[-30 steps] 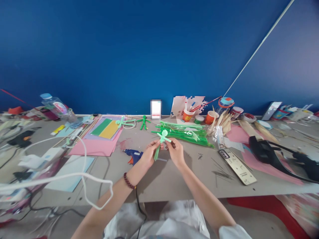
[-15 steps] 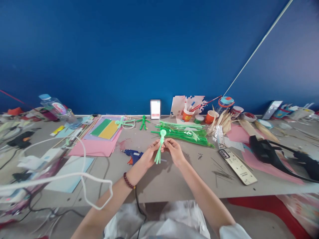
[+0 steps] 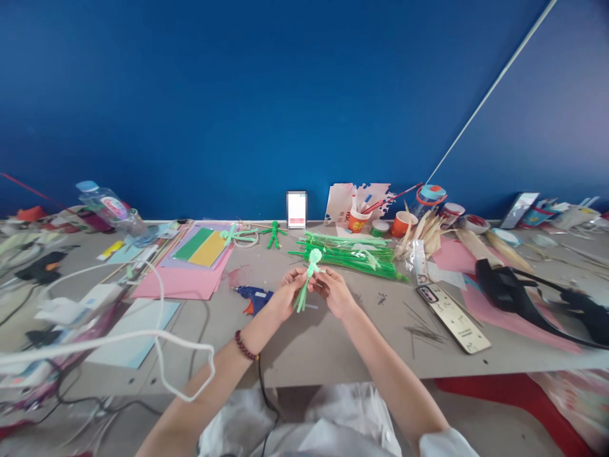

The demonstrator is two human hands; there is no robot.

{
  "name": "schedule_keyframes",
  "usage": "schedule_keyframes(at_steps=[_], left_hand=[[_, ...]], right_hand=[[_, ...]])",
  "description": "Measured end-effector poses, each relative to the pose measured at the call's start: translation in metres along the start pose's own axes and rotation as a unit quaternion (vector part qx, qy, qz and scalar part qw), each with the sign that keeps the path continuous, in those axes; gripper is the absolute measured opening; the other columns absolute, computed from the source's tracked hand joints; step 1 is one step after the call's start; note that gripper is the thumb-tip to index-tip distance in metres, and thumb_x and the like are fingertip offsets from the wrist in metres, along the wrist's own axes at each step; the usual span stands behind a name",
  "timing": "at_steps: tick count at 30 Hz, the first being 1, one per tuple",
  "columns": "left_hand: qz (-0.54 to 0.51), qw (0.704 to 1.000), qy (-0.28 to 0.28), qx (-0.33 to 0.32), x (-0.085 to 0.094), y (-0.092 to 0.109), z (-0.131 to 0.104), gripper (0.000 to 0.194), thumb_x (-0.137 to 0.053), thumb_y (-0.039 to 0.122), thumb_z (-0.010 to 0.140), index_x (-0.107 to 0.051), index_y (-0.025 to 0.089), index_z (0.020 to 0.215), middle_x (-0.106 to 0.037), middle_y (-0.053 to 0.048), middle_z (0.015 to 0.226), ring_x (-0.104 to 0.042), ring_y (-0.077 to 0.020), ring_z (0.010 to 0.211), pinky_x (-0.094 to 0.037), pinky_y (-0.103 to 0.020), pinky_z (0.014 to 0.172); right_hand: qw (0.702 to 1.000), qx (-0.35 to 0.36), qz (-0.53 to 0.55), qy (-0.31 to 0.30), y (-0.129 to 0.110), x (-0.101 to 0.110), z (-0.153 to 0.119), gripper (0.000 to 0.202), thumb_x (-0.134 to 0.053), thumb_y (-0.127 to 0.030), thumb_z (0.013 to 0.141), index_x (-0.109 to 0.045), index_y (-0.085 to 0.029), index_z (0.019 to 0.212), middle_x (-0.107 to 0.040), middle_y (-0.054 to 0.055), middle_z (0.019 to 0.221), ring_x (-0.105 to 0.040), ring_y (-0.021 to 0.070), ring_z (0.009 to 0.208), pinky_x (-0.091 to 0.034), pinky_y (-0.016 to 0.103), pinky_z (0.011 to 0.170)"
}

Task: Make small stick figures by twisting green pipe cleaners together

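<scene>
Above the worktop [image 3: 323, 355], the left hand [image 3: 287, 294] grips the pale green figure [image 3: 311, 268]; the right hand's [image 3: 337, 294] fingers curl beside it, their hold unclear. Its round head [image 3: 314, 255] looks formed, while the straight strands [image 3: 301, 298] below seem not yet shaped.

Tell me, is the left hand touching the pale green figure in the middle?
Touching: in the head view, the left hand grips the pale green figure below its round head.

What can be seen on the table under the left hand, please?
A blue glue gun lies partly under the left hand; its nozzle and an orange part show, but whatever the hand covers cannot be seen.
</scene>
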State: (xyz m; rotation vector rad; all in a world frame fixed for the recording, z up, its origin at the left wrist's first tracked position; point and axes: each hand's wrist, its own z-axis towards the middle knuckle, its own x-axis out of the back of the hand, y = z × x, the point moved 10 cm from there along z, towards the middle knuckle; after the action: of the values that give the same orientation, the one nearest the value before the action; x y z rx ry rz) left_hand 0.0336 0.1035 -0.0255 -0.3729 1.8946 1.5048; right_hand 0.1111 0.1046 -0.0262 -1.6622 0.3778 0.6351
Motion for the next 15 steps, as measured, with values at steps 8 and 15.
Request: schedule_keyframes(at_steps=[8, 15], left_hand=[[-0.025, 0.999, -0.033, 0.011, -0.008, -0.003, -0.001, 0.021, -0.074, 0.019, 0.067, -0.061, 0.014, 0.083, -0.060, 0.001, 0.065, -0.053, -0.0054, 0.053, -0.044, -0.015, 0.054], [-0.017, 0.998, -0.039, 0.036, -0.015, 0.001, -0.005, 0.023, -0.074, 0.017, 0.064, -0.061, 0.016, 0.083, -0.060, 0.002, 0.061, -0.054, -0.0082, 0.052, -0.046, -0.020, 0.056]], right_hand=[[0.998, -0.046, 0.022, -0.039, 0.011, -0.004, 0.001, 0.018, -0.074, -0.031, 0.068, -0.065, -0.015, 0.070, -0.059, -0.001, 0.062, -0.054, 0.0097, 0.056, -0.045, 0.022, 0.059], [0.996, -0.048, 0.032, -0.073, 0.011, -0.016, -0.003, 0.023, -0.073, -0.037, 0.069, -0.063, -0.016, 0.067, -0.055, -0.002, 0.061, -0.049, 0.0083, 0.054, -0.043, 0.021, 0.054]])
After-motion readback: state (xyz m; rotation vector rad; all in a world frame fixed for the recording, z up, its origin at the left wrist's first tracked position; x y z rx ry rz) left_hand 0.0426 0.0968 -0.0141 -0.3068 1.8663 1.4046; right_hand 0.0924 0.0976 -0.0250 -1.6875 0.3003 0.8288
